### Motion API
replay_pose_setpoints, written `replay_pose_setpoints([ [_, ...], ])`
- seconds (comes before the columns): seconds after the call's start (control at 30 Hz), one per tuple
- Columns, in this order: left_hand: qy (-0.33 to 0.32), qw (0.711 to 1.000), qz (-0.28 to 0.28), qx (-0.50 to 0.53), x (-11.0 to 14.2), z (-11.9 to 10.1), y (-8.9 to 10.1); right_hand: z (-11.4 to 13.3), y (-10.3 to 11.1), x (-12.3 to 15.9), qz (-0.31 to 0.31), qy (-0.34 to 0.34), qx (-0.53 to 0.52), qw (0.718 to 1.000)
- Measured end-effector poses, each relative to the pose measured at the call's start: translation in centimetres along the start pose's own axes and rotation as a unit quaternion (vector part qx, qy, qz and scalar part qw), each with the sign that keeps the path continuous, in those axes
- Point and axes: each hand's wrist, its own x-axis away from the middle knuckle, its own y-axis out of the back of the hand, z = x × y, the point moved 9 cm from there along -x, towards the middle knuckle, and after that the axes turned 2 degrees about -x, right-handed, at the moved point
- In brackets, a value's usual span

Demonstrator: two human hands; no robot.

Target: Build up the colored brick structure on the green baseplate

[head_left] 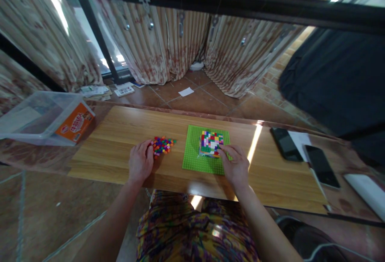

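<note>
2 hands observed, well apart; the left hand (pixel 140 161) is at the left edge of the loose bricks (pixel 163 146) on the table (pixel 102 150); the right hand (pixel 236 165) has its fingertips at the right side of the brick stack (pixel 209 143), upon the green baseplate (pixel 191 150); whether either grips a brick, I cannot tell from here.

- Seemingly a living space in a home
- Long, pleated, floral-patterned curtains (pixel 171 49)
- Reddish-brown floor tiles (pixel 42 222)
- Building bricks (pixel 212 142) and smartphones (pixel 286 144) on a wood-grain tabletop (pixel 276 182)
</note>
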Motion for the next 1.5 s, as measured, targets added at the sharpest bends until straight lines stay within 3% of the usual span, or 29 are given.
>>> replay_pose_setpoints([
  [0.27,0.003,1.0,0.0,0.001,0.0,0.0,0.0,-2.2,0.1,0.4,-0.017,-0.127,-0.101,0.987],
  [0.43,0.006,1.0,0.0,0.002,0.0,0.1,-0.1,-5.2,-0.7,1.5,-0.046,-0.249,-0.188,0.949],
  [0.6,0.006,1.0,-0.002,0.002,0.0,0.3,-0.2,-6.2,-2.5,1.8,-0.031,-0.314,-0.241,0.918],
  [0.73,0.005,1.0,-0.001,0.001,0.1,0.1,-0.1,-6.1,-2.9,1.6,-0.031,-0.324,-0.261,0.909],
  [1.1,0.008,1.0,0.0,-0.001,0.2,0.0,-0.1,-5.2,-2.5,0.6,0.011,-0.317,-0.215,0.924],
  [1.5,-0.001,1.0,-0.001,-0.003,0.1,0.1,-0.1,-5.5,-2.8,0.5,0.026,-0.311,-0.228,0.922],
])
